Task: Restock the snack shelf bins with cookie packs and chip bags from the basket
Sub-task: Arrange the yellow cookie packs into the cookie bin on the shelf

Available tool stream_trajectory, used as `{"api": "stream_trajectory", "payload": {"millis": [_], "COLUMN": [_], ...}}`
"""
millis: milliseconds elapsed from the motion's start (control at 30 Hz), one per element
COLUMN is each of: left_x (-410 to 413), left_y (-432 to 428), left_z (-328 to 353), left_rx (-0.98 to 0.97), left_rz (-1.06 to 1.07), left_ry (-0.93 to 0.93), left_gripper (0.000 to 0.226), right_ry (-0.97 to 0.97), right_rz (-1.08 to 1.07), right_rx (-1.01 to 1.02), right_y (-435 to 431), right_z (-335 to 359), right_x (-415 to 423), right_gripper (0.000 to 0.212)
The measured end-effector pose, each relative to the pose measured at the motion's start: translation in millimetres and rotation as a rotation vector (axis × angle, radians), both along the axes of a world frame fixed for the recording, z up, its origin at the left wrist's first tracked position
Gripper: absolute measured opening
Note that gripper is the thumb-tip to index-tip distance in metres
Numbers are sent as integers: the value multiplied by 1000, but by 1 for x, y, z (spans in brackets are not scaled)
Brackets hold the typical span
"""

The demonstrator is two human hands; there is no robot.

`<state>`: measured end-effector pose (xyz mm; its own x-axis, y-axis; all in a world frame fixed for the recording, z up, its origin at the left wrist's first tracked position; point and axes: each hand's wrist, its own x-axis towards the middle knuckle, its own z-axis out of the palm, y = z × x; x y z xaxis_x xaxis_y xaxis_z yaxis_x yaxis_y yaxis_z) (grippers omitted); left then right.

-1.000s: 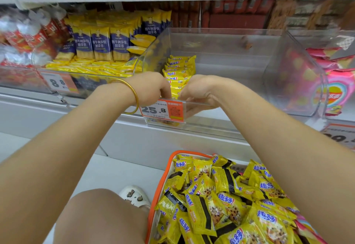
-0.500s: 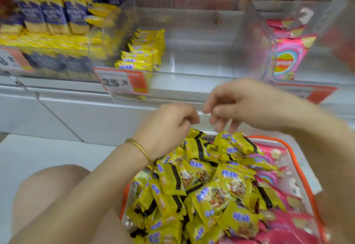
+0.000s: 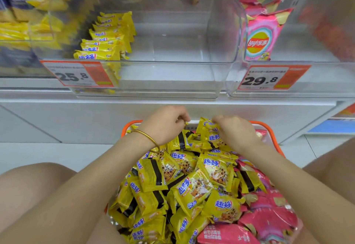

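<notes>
Crouched over an orange-rimmed basket on the floor below the shelf's front edge, heaped with yellow cookie packs through its left and middle and pink chip bags along its right edge. Pinched one pack at the basket's far edge by its top seam with the right hand fingers; curled the left hand fingers at a yellow corner nearby, but could not tell whether grasping it. Probably best to gather a few packs together, then stand them beside the short row at the left edge of the clear middle bin, filling rightward without crushing. Read "趣多多" in blue on the packs, "25.8" on that bin's price tag, "29.8" on the neighbouring tag, and "Lay's" on the pink bag behind it.
</notes>
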<state>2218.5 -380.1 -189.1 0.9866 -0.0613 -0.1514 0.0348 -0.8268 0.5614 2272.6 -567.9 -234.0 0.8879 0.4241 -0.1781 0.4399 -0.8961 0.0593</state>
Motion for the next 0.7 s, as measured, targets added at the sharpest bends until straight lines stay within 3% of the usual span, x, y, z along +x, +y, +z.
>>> {"api": "stream_trajectory", "payload": {"millis": [100,167,233,333,433,500,600,633,700], "left_x": [0,-1,-4,-14,-18,-13,8,16,28], "left_y": [-1,-2,1,3,12,28,69,84,109], "left_z": [3,8,14,30,61,87,115,118,113], "left_rx": [-101,-259,-392,-487,-601,-623,-345,-152,196], "left_rz": [3,28,48,63,59,117,340,402,425], "left_ry": [19,51,36,-58,-200,-427,-768,-756,-549], "left_gripper": [37,47,35,17,19,21,18,20,28], "right_ry": [112,360,595,656,468,335,41,-33,-92], "right_rz": [-48,-95,-158,-101,83,152,183,158,66], "right_rx": [396,706,940,954,805,849,884,885,822], "right_y": [3,8,11,14,27,44,90,109,147], "right_z": [34,53,69,92,138,174,207,210,199], "right_x": [-9,-14,-21,-26,-25,-18,14,31,73], "right_gripper": [32,24,18,22,29,29,24,25,27]}}
